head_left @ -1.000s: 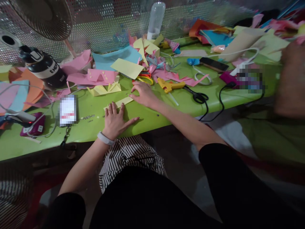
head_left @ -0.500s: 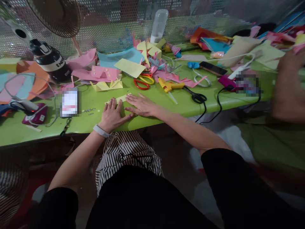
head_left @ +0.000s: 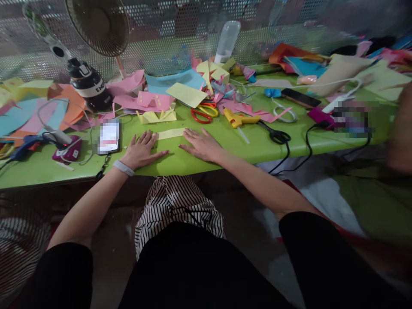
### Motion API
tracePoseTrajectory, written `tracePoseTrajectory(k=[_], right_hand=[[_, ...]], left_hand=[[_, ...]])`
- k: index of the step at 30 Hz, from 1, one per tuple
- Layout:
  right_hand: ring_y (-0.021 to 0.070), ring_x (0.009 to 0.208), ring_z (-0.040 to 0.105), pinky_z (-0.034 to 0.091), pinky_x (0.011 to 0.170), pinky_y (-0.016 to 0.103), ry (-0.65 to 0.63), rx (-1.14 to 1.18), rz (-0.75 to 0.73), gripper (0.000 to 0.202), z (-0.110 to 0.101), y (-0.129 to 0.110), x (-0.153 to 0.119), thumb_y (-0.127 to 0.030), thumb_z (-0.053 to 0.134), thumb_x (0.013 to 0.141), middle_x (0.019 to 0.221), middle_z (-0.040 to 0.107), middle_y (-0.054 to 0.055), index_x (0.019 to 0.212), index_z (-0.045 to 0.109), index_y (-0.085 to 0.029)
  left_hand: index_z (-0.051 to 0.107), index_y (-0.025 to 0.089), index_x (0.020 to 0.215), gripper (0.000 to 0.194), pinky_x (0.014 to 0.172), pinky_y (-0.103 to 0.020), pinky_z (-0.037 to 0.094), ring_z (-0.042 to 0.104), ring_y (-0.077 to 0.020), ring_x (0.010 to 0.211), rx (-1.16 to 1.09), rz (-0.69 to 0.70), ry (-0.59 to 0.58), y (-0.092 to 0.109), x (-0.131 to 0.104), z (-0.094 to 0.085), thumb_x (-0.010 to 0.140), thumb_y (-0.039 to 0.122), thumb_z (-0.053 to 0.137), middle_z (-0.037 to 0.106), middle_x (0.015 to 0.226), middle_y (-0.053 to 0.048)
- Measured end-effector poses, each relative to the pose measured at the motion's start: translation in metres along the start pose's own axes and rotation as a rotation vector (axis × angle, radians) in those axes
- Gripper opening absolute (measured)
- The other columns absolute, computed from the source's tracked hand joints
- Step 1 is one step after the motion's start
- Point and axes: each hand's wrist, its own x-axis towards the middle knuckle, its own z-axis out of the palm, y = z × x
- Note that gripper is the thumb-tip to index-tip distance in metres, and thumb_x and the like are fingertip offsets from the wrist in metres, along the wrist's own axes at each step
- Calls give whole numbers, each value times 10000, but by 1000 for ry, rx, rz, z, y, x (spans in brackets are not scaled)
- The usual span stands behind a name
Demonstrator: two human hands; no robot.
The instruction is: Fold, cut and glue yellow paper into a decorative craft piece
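A pale yellow paper strip lies flat on the green table near its front edge. My left hand rests palm down with fingers spread, its fingertips by the strip's left end. At the strip's right end lies my right hand, also flat and spread, fingertips touching the paper. Behind the strip is a cut yellow paper piece. Red-handled scissors and a yellow glue gun lie behind and to the right of my right hand.
A phone, purple power block and black bottle are at left. Black scissors, cables and a dark phone lie at right. Paper scraps line the back. A person's arm shows at far right.
My hands have moved apart, the left one sliding leftward, and more of the yellow strip shows between them. The view has shifted, so the table items appear farther right.
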Motion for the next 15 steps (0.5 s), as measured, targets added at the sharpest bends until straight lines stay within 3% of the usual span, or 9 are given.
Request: tracePoseTrajectory(k=[3,5,6,8,9,11,13,15], right_hand=[[339,1513,315,157,1246,608,27,0,31,790,-9,6,-6,-671,268,996,1614,361,174,1537,419,-117],[353,1462,404,269,1212,587,78,6,67,725,-23,6,-4,-654,372,986,1544,483,181,1465,517,-129],[358,1411,470,346,1171,564,114,15,89,677,-32,4,0,-640,438,974,1480,556,182,1405,575,-136],[347,1210,630,482,1032,516,161,57,165,535,-51,-2,16,-592,556,946,1261,700,166,1223,682,-152],[324,1096,683,522,964,480,117,106,171,481,-59,-5,27,-575,589,936,1140,739,155,1121,714,-148],[262,888,731,564,840,405,-80,236,152,427,-70,-11,53,-559,644,911,937,764,131,922,731,-141],[222,780,733,574,765,363,-312,292,146,395,-73,-14,78,-534,720,863,833,759,109,792,710,-145],[205,758,733,574,731,335,-456,259,168,370,-69,-12,98,-504,776,818,770,749,85,724,688,-157]], left_hand=[[186,191,1626,951,1241,-542,96,106,-336,1571,-11,24,-4,-9,-1,-1,906,805,279,143,1703,-139],[216,196,1616,935,1235,-555,111,122,-345,1567,-29,56,40,-12,2,-8,903,787,341,178,1697,-141],[261,193,1601,914,1229,-559,137,162,-350,1557,-44,69,92,-12,6,-14,901,770,380,225,1684,-145],[456,155,1488,767,1174,-527,291,380,-356,1455,-114,-3,258,-9,18,-28,925,675,438,463,1550,-178],[569,133,1377,668,1107,-508,380,519,-351,1331,-160,-57,274,-7,26,-35,933,619,457,599,1402,-195],[710,128,1135,503,930,-442,500,674,-299,1032,-267,-92,167,-1,45,-44,913,538,521,736,1084,-173],[750,139,976,392,780,-380,532,699,-253,852,-391,-94,-15,6,62,-46,864,485,603,755,906,-140],[762,156,864,352,709,-362,531,701,-245,789,-480,-133,-137,10,76,-41,829,482,636,751,831,-128]])
